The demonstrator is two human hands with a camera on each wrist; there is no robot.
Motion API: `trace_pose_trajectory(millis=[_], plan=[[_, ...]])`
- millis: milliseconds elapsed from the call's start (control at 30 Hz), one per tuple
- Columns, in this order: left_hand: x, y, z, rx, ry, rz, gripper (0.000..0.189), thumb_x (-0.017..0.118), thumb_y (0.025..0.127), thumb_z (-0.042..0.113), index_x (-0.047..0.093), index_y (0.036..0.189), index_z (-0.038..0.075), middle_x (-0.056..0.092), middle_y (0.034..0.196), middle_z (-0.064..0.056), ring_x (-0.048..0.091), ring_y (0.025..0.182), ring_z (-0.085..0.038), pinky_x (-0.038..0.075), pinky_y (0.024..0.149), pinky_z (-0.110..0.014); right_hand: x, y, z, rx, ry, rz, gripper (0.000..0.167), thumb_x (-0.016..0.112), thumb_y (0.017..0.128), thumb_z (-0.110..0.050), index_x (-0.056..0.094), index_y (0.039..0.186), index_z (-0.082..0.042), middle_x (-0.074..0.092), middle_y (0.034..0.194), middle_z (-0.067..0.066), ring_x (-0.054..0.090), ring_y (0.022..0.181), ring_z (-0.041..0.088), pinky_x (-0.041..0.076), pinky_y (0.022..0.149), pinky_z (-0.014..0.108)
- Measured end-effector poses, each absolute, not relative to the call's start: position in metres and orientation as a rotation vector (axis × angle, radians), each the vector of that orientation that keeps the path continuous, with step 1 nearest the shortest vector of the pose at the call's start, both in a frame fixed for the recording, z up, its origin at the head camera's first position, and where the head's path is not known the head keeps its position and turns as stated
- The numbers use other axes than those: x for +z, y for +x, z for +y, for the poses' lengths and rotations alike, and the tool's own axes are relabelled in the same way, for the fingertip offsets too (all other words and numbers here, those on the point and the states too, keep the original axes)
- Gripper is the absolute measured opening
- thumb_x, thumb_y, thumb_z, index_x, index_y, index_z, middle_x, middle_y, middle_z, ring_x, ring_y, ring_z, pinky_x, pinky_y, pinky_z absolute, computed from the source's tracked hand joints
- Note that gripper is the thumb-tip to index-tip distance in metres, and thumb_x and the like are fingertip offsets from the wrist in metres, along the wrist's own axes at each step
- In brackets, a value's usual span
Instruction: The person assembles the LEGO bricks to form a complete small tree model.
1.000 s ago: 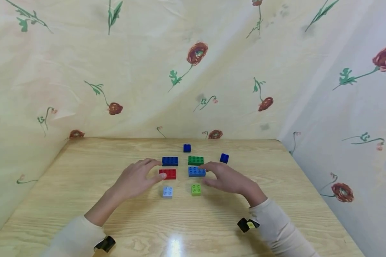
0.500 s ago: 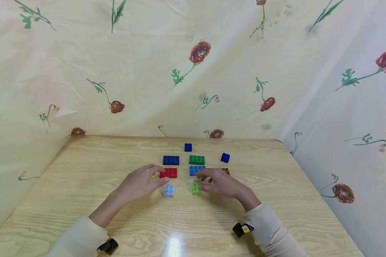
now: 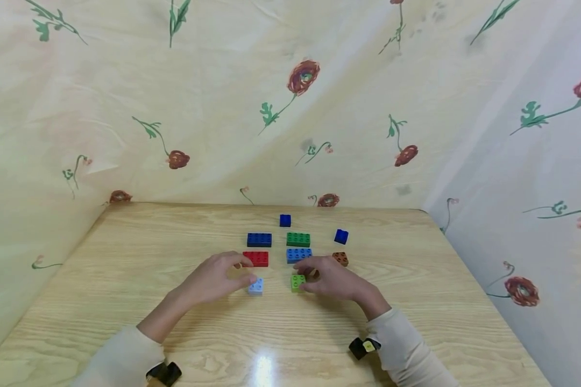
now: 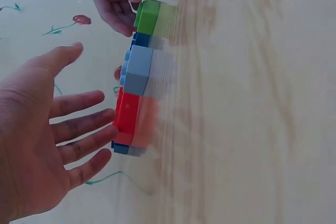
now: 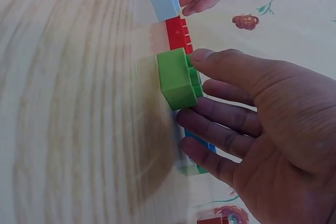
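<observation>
Lime-green block upright at the near right of the group on the wood-grain counter, with the right hand just beside and over it: fingers loosely bent, thumb close to the studs; cannot tell whether touching. At the near left, a pale blue block, just beside the thumb of the left hand; fingers spread and relaxed, palm bare. Beyond it on the left, a red block near the left fingertips, and farther off a dark blue block. On the right, a mid-blue block, partly behind the right hand, with a dark green block beyond. Farther right, a brown block and a small royal-blue block, turned askew. At the far middle, another small royal-blue block. Behind the counter, a flowered cloth.
</observation>
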State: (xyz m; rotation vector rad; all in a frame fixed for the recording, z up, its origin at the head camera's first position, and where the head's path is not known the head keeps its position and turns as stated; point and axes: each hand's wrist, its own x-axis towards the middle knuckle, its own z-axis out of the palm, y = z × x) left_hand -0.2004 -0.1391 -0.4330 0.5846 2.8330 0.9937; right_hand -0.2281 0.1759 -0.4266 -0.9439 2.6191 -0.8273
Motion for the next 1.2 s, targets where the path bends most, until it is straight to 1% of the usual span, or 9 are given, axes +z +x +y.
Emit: trace_pose_trajectory(millis=[233,367,500,733,933,1200], plan=[[-0.443,-0.202,-0.137,1.017,0.653,2.801,0.044,0.078,0.089,0.048,0.072,0.123,0.020,0.072,0.120,0.006,0.066,0.110,-0.017,0.055,0.096,-0.047,-0.431,-0.228,0.178,-0.822,-0.945,2.630,0.037,0.078,0.092,-0.017,0.071,0.127,-0.008,0.074,0.119,0.003,0.069,0.105,0.015,0.059,0.090,0.033],[-0.447,-0.203,-0.137,0.995,0.715,2.812,0.037,0.082,0.086,0.042,0.074,0.115,0.020,0.073,0.112,0.008,0.066,0.104,-0.014,0.055,0.096,-0.043,-0.433,-0.228,0.177,-0.824,-0.933,2.637,0.034,0.079,0.091,-0.016,0.072,0.124,-0.010,0.074,0.117,0.001,0.069,0.103,0.013,0.059,0.090,0.032],[-0.451,-0.205,-0.137,0.960,0.722,2.821,0.028,0.085,0.084,0.036,0.074,0.106,0.024,0.071,0.105,0.009,0.062,0.099,-0.011,0.053,0.091,-0.039,-0.435,-0.229,0.178,-0.829,-0.934,2.646,0.033,0.079,0.091,-0.016,0.073,0.123,-0.011,0.074,0.115,0.000,0.068,0.100,0.012,0.059,0.088,0.031],[-0.453,-0.209,-0.135,0.933,0.685,2.809,0.026,0.086,0.083,0.031,0.074,0.105,0.025,0.071,0.106,0.009,0.058,0.097,-0.011,0.051,0.091,-0.039,-0.438,-0.230,0.178,-0.818,-0.930,2.670,0.033,0.080,0.090,-0.017,0.073,0.122,-0.012,0.074,0.113,-0.002,0.067,0.098,0.010,0.058,0.087,0.029],[-0.452,-0.210,-0.133,0.964,0.670,2.789,0.027,0.086,0.083,0.032,0.075,0.106,0.023,0.071,0.106,0.008,0.059,0.096,-0.011,0.051,0.090,-0.038,-0.439,-0.230,0.179,-0.836,-0.900,2.680,0.032,0.081,0.089,-0.018,0.074,0.120,-0.013,0.074,0.109,-0.003,0.065,0.094,0.010,0.057,0.085,0.028],[-0.455,-0.213,-0.126,1.029,0.685,2.761,0.028,0.086,0.084,0.032,0.074,0.108,0.021,0.071,0.106,0.009,0.059,0.095,-0.009,0.052,0.088,-0.033,-0.439,-0.231,0.175,-0.929,-0.883,2.647,0.033,0.079,0.091,-0.020,0.073,0.123,-0.015,0.073,0.113,-0.004,0.065,0.096,0.009,0.056,0.085,0.026]])
